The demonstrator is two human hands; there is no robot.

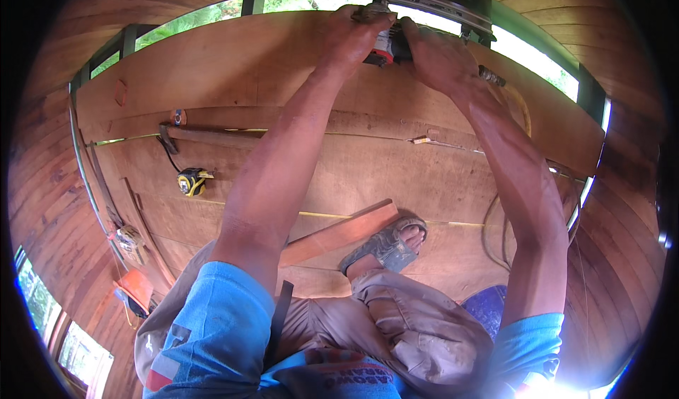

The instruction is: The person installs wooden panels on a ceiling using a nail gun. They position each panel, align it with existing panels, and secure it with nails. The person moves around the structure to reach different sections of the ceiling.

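Note:
At the top of the head view, both arms reach far forward to a pneumatic nail gun [382, 49] with a dark metal magazine [442, 6] pointing right. My left hand [351, 38] is closed around the gun's head. My right hand [440, 58] wraps its handle, with the thumb up along it; most of the grip is hidden. A hose coupling [491, 76] shows beside the right wrist, and a yellowish air hose [523, 112] trails from it. The gun is held against the far edge of a wide wooden board [205, 59], by the gap under the planks.
A hammer [212, 137] and a yellow-black tape measure [192, 181] lie on the boards at left. A loose wood strip [339, 234] lies beside my sandalled foot [389, 247]. Plank walls curve up on both sides. Something blue [486, 303] sits at lower right.

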